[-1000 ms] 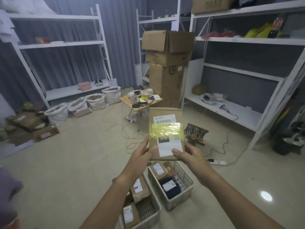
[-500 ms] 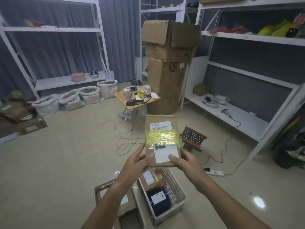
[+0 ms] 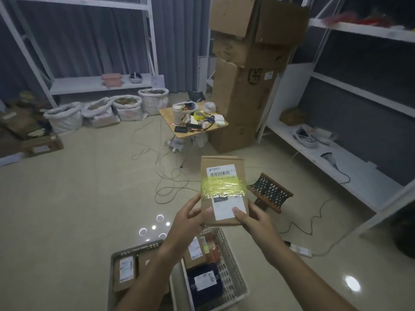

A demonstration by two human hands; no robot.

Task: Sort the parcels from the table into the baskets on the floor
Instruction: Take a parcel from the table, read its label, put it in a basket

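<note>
I note the view has dropped: both hands, left hand (image 3: 190,217) and right hand (image 3: 254,217), still pinch the taped parcel (image 3: 223,189) above the baskets (image 3: 233,265), label-check before sorting.

Single head-worn wide-angle view, facing forward and down, close above hands

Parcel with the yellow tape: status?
Left hand and right hand both gripping brown parcel, label up. Held above white basket; grey basket beside it. Drop path unobstructed.
</note>
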